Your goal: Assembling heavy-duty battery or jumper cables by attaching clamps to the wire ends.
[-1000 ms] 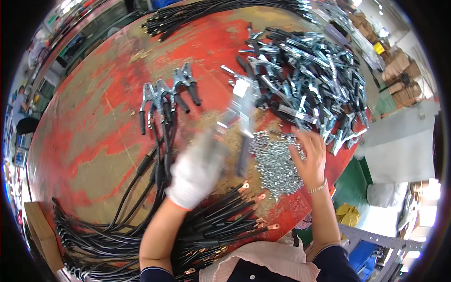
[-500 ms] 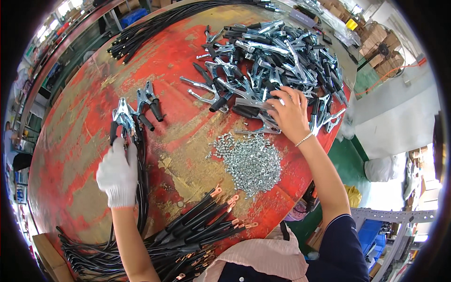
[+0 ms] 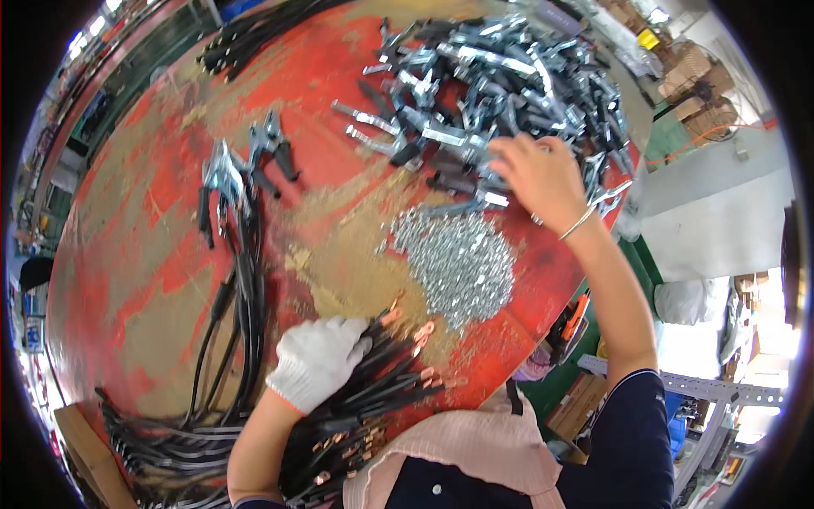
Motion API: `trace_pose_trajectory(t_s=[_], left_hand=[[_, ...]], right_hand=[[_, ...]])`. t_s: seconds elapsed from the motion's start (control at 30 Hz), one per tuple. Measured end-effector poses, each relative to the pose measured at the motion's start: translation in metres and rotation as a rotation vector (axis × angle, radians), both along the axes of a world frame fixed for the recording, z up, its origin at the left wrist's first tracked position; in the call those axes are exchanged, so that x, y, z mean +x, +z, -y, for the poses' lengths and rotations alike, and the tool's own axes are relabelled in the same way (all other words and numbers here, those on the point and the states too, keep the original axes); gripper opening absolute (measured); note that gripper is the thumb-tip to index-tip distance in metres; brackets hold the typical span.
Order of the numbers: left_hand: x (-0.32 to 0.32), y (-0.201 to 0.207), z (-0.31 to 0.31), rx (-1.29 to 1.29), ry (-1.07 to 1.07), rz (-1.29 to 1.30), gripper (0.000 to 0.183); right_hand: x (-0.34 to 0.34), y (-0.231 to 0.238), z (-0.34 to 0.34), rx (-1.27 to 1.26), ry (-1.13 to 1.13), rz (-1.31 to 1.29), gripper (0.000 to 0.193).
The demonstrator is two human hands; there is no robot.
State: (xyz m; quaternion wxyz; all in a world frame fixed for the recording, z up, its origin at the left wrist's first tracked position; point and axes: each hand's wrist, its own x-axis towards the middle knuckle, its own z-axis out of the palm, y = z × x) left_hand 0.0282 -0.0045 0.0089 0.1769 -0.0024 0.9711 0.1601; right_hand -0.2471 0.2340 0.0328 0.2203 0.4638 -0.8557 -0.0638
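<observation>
My left hand (image 3: 320,363), in a white knitted glove, is over the near bundle of black cables (image 3: 373,360), with its fingers curled round a cable close to the copper lugs (image 3: 422,336). My right hand (image 3: 545,184) is bare, with a thin bracelet at the wrist. It reaches over the near side of a heap of metal spring clamps (image 3: 513,93) with black grips. Its slightly bent fingers are apart and touch or hover just above the clamps; blur hides which. At the left, clamps (image 3: 225,174) lie at the ends of a few black cables (image 3: 247,280).
A mound of small shiny screws or nuts (image 3: 462,267) lies mid-table. More black cables (image 3: 246,38) lie at the far edge. The round table (image 3: 144,280) has worn red paint. A cardboard edge (image 3: 89,454) stands at near left, a fan (image 3: 704,89) at far right.
My left hand has left the clamped cables at the left and moved right and nearer, onto the lugged cables. My right hand stays at the clamp heap, shifted slightly. The whole view has tilted a little.
</observation>
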Motion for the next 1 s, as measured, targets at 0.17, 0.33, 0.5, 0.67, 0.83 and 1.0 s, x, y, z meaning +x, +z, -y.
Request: trace_pose_trajectory(t_s=[0.17, 0.33, 0.5, 0.67, 0.83, 1.0], left_hand=[[0.009, -0.008, 0.003, 0.079, 0.097, -0.107, 0.021], [0.012, -0.001, 0.017, 0.506, 0.345, -0.129, 0.022], [-0.012, 0.015, 0.026, 0.906, 0.533, 0.351, 0.029], [-0.023, 0.006, 0.029, 0.897, 0.45, 0.479, 0.035], [-0.022, -0.007, 0.024, 1.004, 0.677, 0.248, 0.031], [-0.038, -0.01, 0.017, 0.917, 0.548, 0.101, 0.029]], right_hand=[[0.024, 0.02, 0.001, -0.116, -0.154, 0.265, 0.024], [0.02, 0.013, -0.031, -0.438, -0.095, 0.484, 0.024], [0.018, -0.004, -0.056, -0.853, -0.175, 0.784, 0.028], [0.039, -0.005, -0.067, -1.455, -0.163, 1.259, 0.027], [0.055, -0.029, -0.093, -1.885, 0.197, 1.58, 0.032], [0.092, -0.037, -0.061, -1.685, 0.226, 1.769, 0.05]])
